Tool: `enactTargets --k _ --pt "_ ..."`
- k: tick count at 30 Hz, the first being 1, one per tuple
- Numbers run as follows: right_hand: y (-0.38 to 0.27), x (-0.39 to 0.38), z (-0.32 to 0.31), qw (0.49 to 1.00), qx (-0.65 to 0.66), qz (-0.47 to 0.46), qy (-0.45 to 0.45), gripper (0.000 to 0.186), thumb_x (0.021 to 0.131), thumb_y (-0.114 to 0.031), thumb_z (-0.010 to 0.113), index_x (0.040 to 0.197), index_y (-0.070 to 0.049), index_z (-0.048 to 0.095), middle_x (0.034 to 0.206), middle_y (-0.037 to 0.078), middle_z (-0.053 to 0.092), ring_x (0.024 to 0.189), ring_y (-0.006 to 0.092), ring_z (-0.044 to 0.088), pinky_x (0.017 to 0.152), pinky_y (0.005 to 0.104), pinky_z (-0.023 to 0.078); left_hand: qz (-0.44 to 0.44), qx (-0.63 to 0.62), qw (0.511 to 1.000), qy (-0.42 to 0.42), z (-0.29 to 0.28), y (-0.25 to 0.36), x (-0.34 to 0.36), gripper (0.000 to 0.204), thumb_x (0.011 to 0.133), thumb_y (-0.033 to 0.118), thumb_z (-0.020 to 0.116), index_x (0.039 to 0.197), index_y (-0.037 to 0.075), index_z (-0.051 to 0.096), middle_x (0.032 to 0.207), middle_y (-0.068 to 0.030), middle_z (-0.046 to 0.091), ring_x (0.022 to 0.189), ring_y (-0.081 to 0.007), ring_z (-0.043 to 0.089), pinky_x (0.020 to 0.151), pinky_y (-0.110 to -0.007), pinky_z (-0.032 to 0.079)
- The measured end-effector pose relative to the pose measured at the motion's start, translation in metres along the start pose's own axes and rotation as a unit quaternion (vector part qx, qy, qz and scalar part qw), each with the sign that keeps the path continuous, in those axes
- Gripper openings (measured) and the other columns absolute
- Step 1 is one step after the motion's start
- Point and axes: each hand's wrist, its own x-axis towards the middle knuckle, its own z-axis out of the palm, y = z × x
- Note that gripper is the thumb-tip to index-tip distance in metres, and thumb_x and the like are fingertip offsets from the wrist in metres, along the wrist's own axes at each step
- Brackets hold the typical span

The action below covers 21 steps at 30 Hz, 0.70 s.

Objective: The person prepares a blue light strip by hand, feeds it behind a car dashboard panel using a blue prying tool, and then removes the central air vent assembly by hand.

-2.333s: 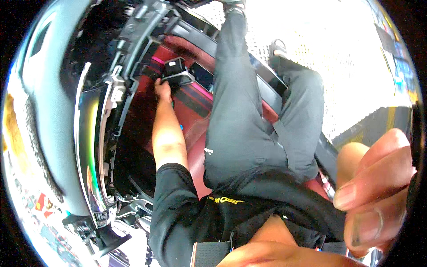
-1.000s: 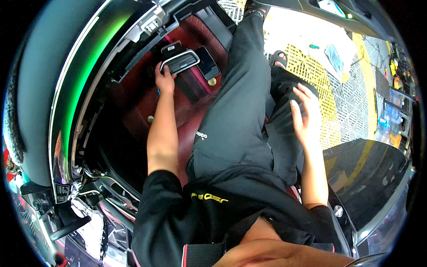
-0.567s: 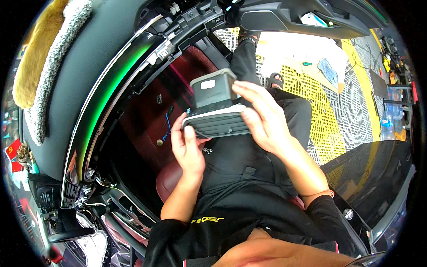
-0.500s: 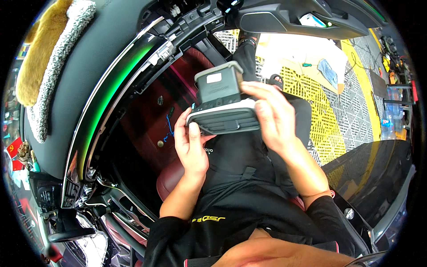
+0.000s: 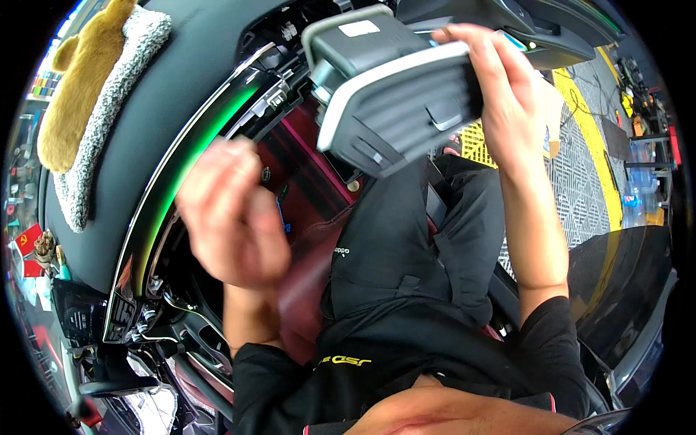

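A car air vent (image 5: pixel 399 109), black with slats and a silver-grey rim, is tilted in front of the opened dashboard. My right hand (image 5: pixel 504 87) grips its right end, fingers over the top edge. The vent's box-shaped duct part, with a white label, points away from me. My left hand (image 5: pixel 235 217) is off the vent, to its left beside the green-lit trim strip (image 5: pixel 196 145). Motion smears its fingers, so their shape and anything in them cannot be made out.
The dashboard top (image 5: pixel 196 51) carries a brown plush piece (image 5: pixel 87 87) and a grey fleecy strip (image 5: pixel 116 109). Below lies a dark red floor mat (image 5: pixel 312 159) with small loose items. The open door (image 5: pixel 464 29) is at the far right, past it a yellow-and-grey grid floor (image 5: pixel 565 203).
My left hand has let go of the vent and moved left. My right hand has raised the vent up and to the right, tilting it.
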Motion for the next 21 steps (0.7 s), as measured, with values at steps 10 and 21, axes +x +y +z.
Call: enactTargets --k 10,21 --pt "-0.004 0.069 0.036 0.987 0.085 0.115 -0.069 0.026 0.107 -0.022 0.063 0.113 0.001 0.073 0.100 0.004 0.076 0.091 0.0092 0.068 0.086 0.0237 0.053 0.195 0.226 0.945 -0.136 -0.017 -0.055 0.112 0.026 0.094 0.011 0.070 0.119 0.011 0.076 0.133 -0.0078 0.070 0.134 -0.0312 0.060 0.115 -0.047 0.040" --pt "0.015 0.087 0.057 0.987 0.080 0.124 -0.062 0.028 0.106 -0.026 0.066 0.111 0.000 0.074 0.095 0.001 0.075 0.085 0.0062 0.066 0.079 0.0226 0.052 0.193 0.347 0.899 -0.186 -0.009 -0.047 0.102 0.034 0.082 0.026 0.080 0.115 0.028 0.075 0.150 0.0022 0.059 0.139 -0.0233 0.053 0.121 -0.048 0.034"
